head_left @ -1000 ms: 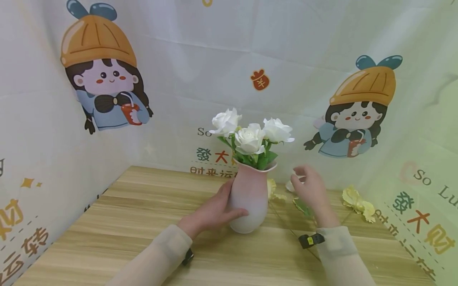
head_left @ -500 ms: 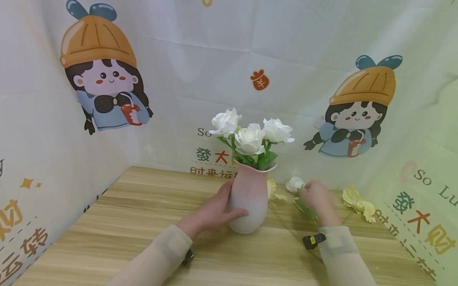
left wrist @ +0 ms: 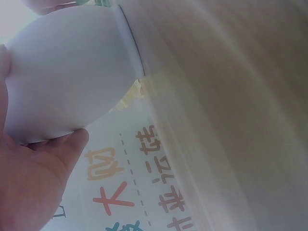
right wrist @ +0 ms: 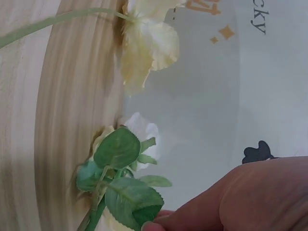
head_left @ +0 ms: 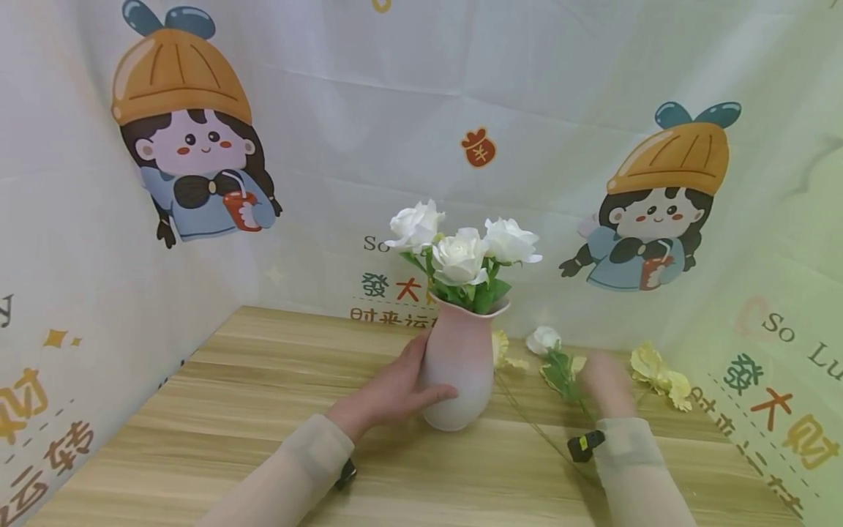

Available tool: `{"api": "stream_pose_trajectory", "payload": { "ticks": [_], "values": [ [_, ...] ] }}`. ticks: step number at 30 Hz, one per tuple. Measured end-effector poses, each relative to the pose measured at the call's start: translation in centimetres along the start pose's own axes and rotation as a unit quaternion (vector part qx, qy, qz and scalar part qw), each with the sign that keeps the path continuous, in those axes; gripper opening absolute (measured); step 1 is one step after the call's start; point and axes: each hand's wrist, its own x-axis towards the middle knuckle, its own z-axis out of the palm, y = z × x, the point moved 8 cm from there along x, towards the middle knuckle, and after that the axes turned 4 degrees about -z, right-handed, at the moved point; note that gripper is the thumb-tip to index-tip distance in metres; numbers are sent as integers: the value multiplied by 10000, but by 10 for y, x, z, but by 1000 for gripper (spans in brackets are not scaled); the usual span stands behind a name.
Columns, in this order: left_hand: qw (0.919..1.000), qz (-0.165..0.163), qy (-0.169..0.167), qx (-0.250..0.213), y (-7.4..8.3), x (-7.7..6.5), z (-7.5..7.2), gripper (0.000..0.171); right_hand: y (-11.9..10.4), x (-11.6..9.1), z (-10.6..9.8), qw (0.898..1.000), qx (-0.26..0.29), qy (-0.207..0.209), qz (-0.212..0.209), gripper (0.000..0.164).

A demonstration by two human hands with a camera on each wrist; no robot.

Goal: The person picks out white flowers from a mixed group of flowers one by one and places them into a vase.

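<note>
My left hand (head_left: 388,388) grips the side of a pink-and-white vase (head_left: 461,366), which stands upright on the table. Three white roses (head_left: 459,256) with green leaves rise from its mouth. In the left wrist view, the fingers (left wrist: 72,147) curve against the pale vase body. To the right, a loose white rose (head_left: 544,340) lies with its leaves (head_left: 560,375) towards me. My right hand (head_left: 604,384), blurred, is just beside those leaves. The right wrist view has its fingertips by a leaf (right wrist: 134,199); whether they pinch anything is hidden.
Yellow flowers (head_left: 658,375) lie at the table's right side, and another yellow flower (head_left: 507,353) lies partly behind the vase. Thin stems (head_left: 527,413) run forward over the wooden table (head_left: 263,380). A printed cloth (head_left: 369,146) hangs close behind the table.
My right hand has moved down and to the right, from over the loose white rose to beside its leaves, uncovering the bloom. The left hand and vase have stayed put.
</note>
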Motion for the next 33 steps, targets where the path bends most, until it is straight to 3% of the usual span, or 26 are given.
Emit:
{"api": "stream_pose_trajectory", "payload": {
  "ticks": [15, 28, 33],
  "values": [
    [10000, -18, 4, 5, -2, 0, 0, 110, -1, 1, 10, 9986, -217, -477, 24, 18],
    [10000, 8, 25, -5, -1, 1, 1, 110, 4, 1, 17, 9984, -179, -530, 67, 22],
    [10000, 34, 24, -10, 1, 1, 0, 109, 1, 2, 15, 9982, -275, -531, 80, 16]
  ]
}}
